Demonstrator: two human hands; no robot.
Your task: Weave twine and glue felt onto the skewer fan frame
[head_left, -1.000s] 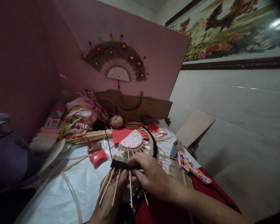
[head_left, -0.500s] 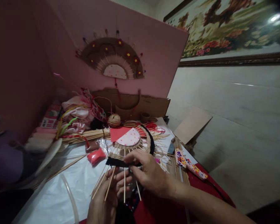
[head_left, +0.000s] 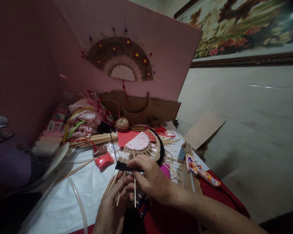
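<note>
A half-round fan frame (head_left: 148,150) of thin bamboo sticks is in front of me, its middle covered by a white half-disc with pink dots (head_left: 138,142). Twine lines the arc, and a black band (head_left: 161,148) runs along its outer side, with bare stick ends poking out past it. My right hand (head_left: 151,178) pinches the black band at the near edge from above, covering part of it. Below that edge my left hand (head_left: 117,193) has its fingers curled among the stick ends, supporting the fan. A dark strand rises from the band's left end.
A ball of twine (head_left: 122,124), a bundle of sticks (head_left: 97,139) and a red clay packet (head_left: 104,161) lie beyond and left. A flower-patterned glue gun (head_left: 202,170) lies right. A finished fan (head_left: 122,58) hangs on the pink board. Clear tubing (head_left: 78,201) curves at front left.
The view has shifted slightly, so the scene sits a little further right. My left hand has moved up closer to the black band, its fingers nearer my right hand, which keeps its pinch.
</note>
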